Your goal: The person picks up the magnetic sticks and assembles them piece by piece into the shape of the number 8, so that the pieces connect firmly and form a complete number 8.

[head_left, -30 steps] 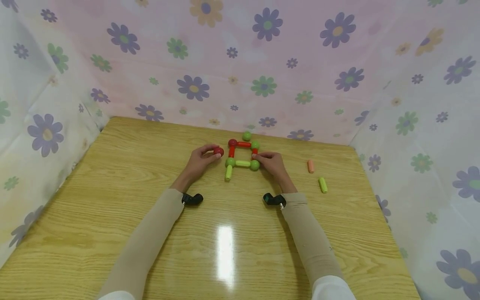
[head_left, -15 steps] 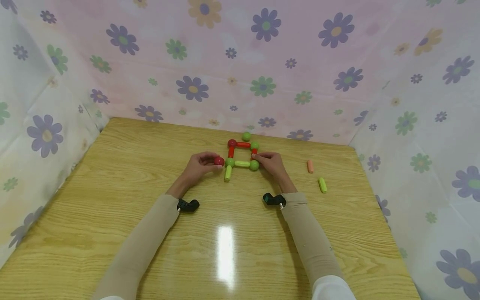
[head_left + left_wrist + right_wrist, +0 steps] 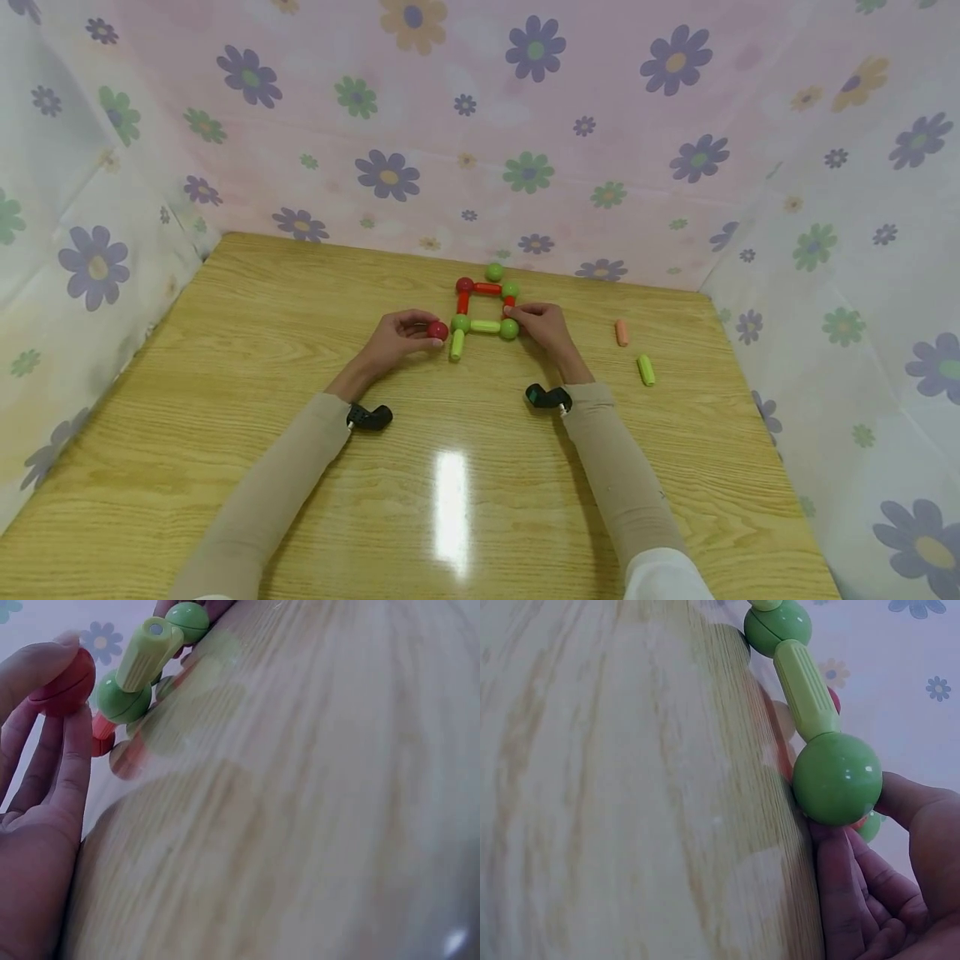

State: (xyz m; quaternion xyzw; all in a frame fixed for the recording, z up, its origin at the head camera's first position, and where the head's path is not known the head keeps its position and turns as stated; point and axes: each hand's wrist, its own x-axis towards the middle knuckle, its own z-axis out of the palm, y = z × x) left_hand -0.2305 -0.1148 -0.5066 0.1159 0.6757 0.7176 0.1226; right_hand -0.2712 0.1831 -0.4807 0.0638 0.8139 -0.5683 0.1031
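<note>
Between thumb and fingers my left hand (image 3: 395,339) pinches a red ball (image 3: 437,332), just left of a square frame of rods and balls. In the left wrist view the ball (image 3: 67,684) sits at the fingertips, apart from the frame. The frame has a red ball (image 3: 465,286) at its back left corner and green balls at the others. Two red rods and a light green rod (image 3: 486,327) show plainly; another light green rod (image 3: 457,345) sticks out toward the front. My right hand (image 3: 546,329) pinches the frame's right red rod (image 3: 509,302), close behind a green ball (image 3: 838,780).
A loose green ball (image 3: 494,272) lies behind the frame near the table's back edge. Off to the right are an orange rod (image 3: 621,333) and a light green rod (image 3: 646,369) on the wooden table (image 3: 337,500). Flowered cloth (image 3: 420,125) hangs around the table.
With the red ball in its fingers, my left hand has come nearer the front, from beside the frame's left rod to beside the protruding light green rod. My right hand stays put.
</note>
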